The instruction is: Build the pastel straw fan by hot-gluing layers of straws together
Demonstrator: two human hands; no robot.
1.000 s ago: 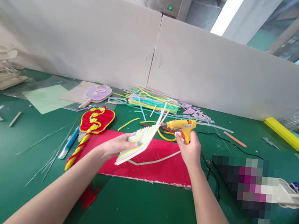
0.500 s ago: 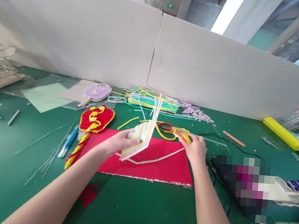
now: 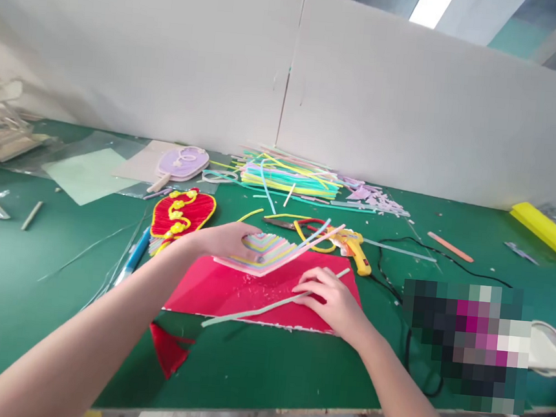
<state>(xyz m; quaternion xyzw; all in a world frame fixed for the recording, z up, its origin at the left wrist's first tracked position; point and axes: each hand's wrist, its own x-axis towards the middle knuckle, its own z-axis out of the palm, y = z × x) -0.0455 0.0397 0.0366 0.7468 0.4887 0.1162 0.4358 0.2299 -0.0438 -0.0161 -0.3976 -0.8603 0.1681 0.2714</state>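
Observation:
My left hand [image 3: 233,242] grips a layered piece of bent pastel strips [image 3: 274,252], striped in pink, yellow, blue and white, above a red sheet [image 3: 270,302]. Loose ends of the strips stick out toward the upper right. Fingers of my right hand [image 3: 331,297] close around a long pale green strip [image 3: 254,312] with a slight bend, slanting across the sheet's front edge. Beyond my right hand, a yellow glue gun [image 3: 355,246] lies on its side. Scissors [image 3: 284,223] with red and yellow handles lie partly behind the striped piece.
A bundle of coloured strips [image 3: 290,180] lies at the back beside lilac scraps [image 3: 376,194]. At left are a red and yellow fan [image 3: 194,217], a purple fan [image 3: 185,161] and a blue-handled tool [image 3: 137,254]. A black cord [image 3: 385,286] trails right toward a blurred-out patch.
My right hand has let go of the glue gun and moved nearer, onto the pale green strip, which has shifted toward me. My left hand has lowered and tilted the striped piece flatter.

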